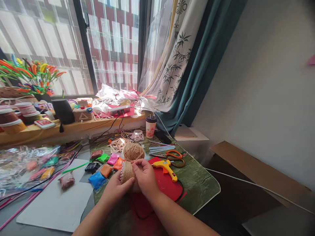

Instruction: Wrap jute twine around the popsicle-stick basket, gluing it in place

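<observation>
Between my hands is a small round form wrapped in jute twine (127,171), with a row of pale beads along its left edge. My left hand (117,186) grips it from below and the left, thumb across the twine. The fingers of my right hand (144,175) are pinched at its upper right side; whether they hold a strand there is hard to see. Just behind sits a ball of jute twine (133,151). A yellow hot glue gun (166,167) lies right of my right hand on a red sheet (169,188).
Orange-handled scissors (176,158), glue sticks (161,149) and a paper cup (151,127) are at the right back. Packets of coloured clay, one blue (96,180), lie left of my hands. White board (56,203) is further left. A cable crosses toward the windowsill power strip (119,109).
</observation>
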A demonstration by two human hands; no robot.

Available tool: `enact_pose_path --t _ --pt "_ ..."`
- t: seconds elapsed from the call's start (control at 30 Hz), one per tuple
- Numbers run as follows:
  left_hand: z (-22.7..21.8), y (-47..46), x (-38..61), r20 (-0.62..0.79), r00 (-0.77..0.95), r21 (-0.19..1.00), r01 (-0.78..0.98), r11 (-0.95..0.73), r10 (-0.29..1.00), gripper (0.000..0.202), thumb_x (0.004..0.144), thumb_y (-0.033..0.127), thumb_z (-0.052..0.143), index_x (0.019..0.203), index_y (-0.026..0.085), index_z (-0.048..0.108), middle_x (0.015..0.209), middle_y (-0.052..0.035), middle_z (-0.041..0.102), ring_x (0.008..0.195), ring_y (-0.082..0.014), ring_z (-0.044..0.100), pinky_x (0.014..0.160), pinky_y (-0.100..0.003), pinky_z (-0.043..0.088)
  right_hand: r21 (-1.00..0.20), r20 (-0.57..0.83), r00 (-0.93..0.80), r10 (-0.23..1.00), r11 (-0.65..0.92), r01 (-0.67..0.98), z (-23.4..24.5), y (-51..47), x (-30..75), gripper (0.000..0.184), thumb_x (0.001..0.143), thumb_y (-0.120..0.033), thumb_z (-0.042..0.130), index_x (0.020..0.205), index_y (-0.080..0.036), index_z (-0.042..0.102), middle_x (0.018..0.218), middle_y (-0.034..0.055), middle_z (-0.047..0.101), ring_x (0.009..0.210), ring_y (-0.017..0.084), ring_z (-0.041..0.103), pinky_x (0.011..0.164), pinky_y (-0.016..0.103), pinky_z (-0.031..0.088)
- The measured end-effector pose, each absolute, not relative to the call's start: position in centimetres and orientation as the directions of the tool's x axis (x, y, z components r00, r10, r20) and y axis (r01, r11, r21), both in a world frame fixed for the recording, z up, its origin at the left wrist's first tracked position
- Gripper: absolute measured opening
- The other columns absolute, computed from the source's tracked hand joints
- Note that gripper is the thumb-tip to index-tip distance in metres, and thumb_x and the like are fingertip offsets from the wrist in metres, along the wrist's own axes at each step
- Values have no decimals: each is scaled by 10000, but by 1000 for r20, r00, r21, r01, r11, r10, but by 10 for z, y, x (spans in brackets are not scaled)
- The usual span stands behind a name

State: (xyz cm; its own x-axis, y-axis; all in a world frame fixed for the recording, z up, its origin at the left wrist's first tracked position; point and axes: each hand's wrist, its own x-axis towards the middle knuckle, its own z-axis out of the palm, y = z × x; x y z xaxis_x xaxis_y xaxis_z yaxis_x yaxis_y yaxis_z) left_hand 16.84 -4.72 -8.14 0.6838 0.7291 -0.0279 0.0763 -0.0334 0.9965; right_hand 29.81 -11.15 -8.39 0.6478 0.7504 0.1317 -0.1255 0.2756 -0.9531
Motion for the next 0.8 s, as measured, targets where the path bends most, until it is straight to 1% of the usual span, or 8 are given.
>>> enact_pose_path --t 0.07,0.17,0.3,0.5,0.57,0.63,0.73,0.8 --pt "-81 -48 170 -58 667 997 80 5 743 494 733 353 806 1159 120 711 1105 -134 821 1036 -366 757 857 -399 604 -952 131 641 756 276 -132 -86 -111 297 266 775 -442 756 839 -208 646 990 103 769 913 257 720 863 396 548" --pt "-81 -49 172 -125 690 992 104 74 713 448 718 366 815 1083 116 745 1049 -136 838 988 -370 776 814 -395 615 -951 142 622 770 280 -129 -88 -113 297 262 780 -439 751 842 -209 643 995 104 770 913 254 720 864 392 550" --pt "-79 -48 172 -135 666 988 142 54 733 387 694 342 824 1002 114 766 957 -125 851 918 -364 789 755 -378 620 -949 142 622 770 285 -135 -86 -114 299 254 783 -433 747 831 -204 650 1016 103 769 936 248 716 888 387 539" --pt "-78 -50 172 -129 689 990 128 55 713 368 700 334 813 998 126 759 964 -111 848 910 -340 790 772 -371 625 -976 35 570 821 151 -159 -73 -109 311 289 696 -442 808 747 -180 696 951 114 782 886 256 700 848 389 528" --pt "-79 -52 172 -95 692 993 121 15 716 365 708 335 806 1002 125 759 961 -110 845 898 -336 785 772 -374 624 -967 -10 551 834 132 -217 -71 -109 314 309 662 -450 828 741 -177 707 995 118 782 887 250 694 841 383 528" --pt "-79 -53 171 -27 699 987 130 -90 715 332 704 324 800 979 140 769 936 -92 843 870 -328 774 763 -367 618 -953 -33 546 837 139 -270 -72 -110 315 307 651 -443 835 737 -178 707 1019 114 780 899 244 690 851 376 525" --pt "-80 -52 169 62 747 957 145 -252 662 238 694 319 793 882 172 789 867 -60 834 819 -310 750 742 -347 603 -942 -32 554 832 160 -296 -74 -113 315 291 656 -430 836 730 -184 699 1015 105 778 913 240 686 859 367 518" --pt "-80 -50 167 75 769 950 138 -280 635 225 701 328 789 869 177 793 863 -59 830 814 -304 740 744 -342 599 -937 -24 556 831 175 -302 -76 -114 315 297 659 -435 836 742 -187 697 1018 103 777 920 240 687 859 366 518"
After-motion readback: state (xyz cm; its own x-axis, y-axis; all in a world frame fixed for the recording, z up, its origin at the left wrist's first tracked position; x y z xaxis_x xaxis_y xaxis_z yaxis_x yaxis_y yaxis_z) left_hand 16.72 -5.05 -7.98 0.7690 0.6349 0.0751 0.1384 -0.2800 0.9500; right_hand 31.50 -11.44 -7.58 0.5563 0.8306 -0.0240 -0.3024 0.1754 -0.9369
